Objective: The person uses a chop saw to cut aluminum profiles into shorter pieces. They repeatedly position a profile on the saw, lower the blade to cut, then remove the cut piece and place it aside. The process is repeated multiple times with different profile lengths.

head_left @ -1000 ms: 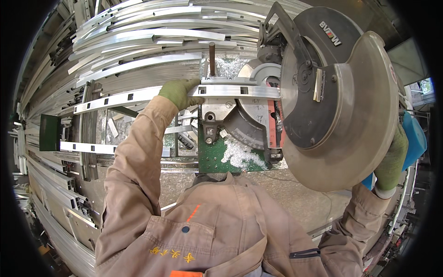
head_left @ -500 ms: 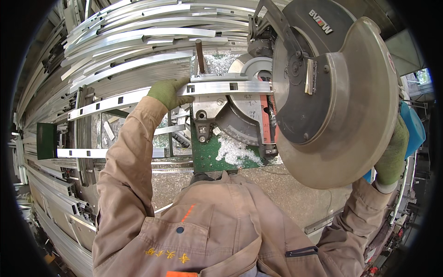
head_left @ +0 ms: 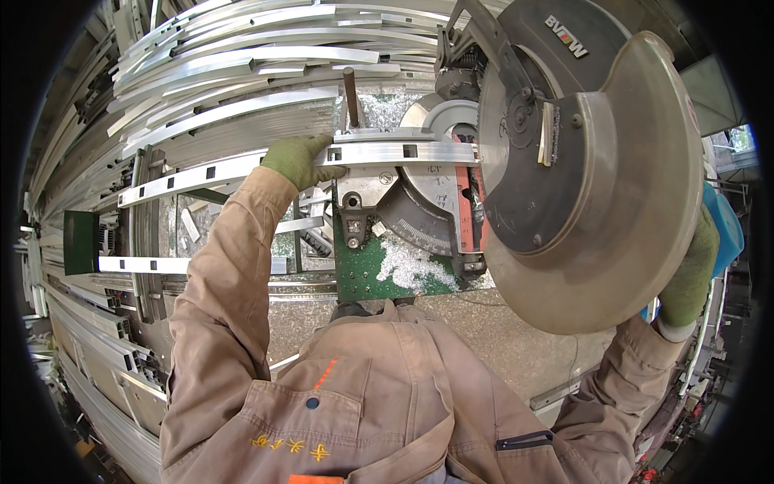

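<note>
My left hand (head_left: 301, 163), in a green glove, is closed round a silver aluminium profile (head_left: 234, 170) with square cut-outs, just left of the saw table. This profile lies along the fence (head_left: 385, 135) of a mitre saw (head_left: 435, 202), its right end at the blade (head_left: 493, 133). A large smoky blade guard (head_left: 617, 242) covers much of the saw head. At the far right my right hand (head_left: 692, 274), also gloved in green, is closed at the saw's blue handle (head_left: 726, 230); the guard hides part of its fingers.
Many aluminium profiles (head_left: 314, 56) lie stacked behind and to the left. A shorter punched profile (head_left: 177, 265) rests nearer me, against a green end stop (head_left: 81, 243). Metal chips (head_left: 415, 264) cover part of the green saw base. A rusty upright rod (head_left: 350, 97) stands behind the fence.
The saw head and guard have shifted slightly right and toward me, my right hand with them. My left hand stays on the aluminium profile, which has barely moved.
</note>
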The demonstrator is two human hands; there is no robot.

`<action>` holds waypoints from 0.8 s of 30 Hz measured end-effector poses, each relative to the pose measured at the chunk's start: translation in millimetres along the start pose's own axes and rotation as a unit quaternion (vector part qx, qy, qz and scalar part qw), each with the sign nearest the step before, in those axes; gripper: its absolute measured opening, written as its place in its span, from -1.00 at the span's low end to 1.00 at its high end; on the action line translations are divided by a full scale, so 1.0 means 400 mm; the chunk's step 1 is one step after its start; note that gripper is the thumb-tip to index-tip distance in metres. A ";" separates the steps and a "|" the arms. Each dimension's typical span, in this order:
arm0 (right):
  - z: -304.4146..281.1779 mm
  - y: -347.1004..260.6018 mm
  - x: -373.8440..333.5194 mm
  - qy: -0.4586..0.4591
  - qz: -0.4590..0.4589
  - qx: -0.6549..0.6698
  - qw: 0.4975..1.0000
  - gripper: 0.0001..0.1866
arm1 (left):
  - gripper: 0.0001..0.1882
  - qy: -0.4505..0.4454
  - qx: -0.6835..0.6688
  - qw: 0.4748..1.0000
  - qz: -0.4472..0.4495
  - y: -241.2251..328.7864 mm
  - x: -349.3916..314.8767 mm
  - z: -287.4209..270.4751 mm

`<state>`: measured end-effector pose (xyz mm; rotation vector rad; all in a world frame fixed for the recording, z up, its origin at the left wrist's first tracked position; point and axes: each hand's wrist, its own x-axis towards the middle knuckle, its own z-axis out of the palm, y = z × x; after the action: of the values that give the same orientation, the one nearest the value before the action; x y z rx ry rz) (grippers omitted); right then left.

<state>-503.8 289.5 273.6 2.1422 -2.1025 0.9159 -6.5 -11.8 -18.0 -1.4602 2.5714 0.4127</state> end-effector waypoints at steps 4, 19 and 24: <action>-0.002 -0.001 0.002 -0.001 -0.012 -0.020 1.000 -0.40 | 0.00 0.010 -0.013 1.000 0.005 0.002 -0.004 -0.003; 0.007 0.016 -0.007 0.029 0.010 -0.007 1.000 -0.45 | -0.05 0.004 -0.033 0.999 0.003 0.017 -0.016 -0.022; -0.006 0.033 0.012 0.026 0.026 0.034 0.999 -0.44 | -0.09 0.022 -0.035 0.999 0.020 0.012 -0.025 -0.023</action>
<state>-517.1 284.5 272.6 2.0788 -2.1427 1.0522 -5.7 -4.3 -5.8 -1.4577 2.6513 0.4856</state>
